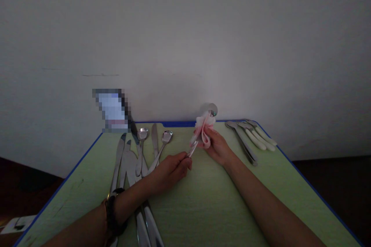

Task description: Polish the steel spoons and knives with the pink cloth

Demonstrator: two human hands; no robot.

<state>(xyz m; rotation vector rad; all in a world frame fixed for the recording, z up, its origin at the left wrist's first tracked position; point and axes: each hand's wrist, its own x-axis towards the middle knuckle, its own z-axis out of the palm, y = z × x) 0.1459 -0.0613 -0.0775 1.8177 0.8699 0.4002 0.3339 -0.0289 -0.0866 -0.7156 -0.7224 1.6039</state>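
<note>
My left hand (176, 168) is closed on the handle end of a metal spoon (213, 109), which slants up and away over the table's far half. The spoon's round, shiny bowl points toward the wall. In my right hand (216, 144) a pink and white cloth (205, 131) is pinched around the spoon's upper part and hides its neck. Under and beside my left forearm lie several table knives (118, 158) and two loose spoons (167, 137) (143, 134), some crossing each other.
On the right lie stacked spoons (243, 144) beside several forks (256, 139) with pale handles. A blurred phone-like screen (113, 110) leans at the back left. The green table (203, 216) has a blue edge and meets a grey wall (185, 46).
</note>
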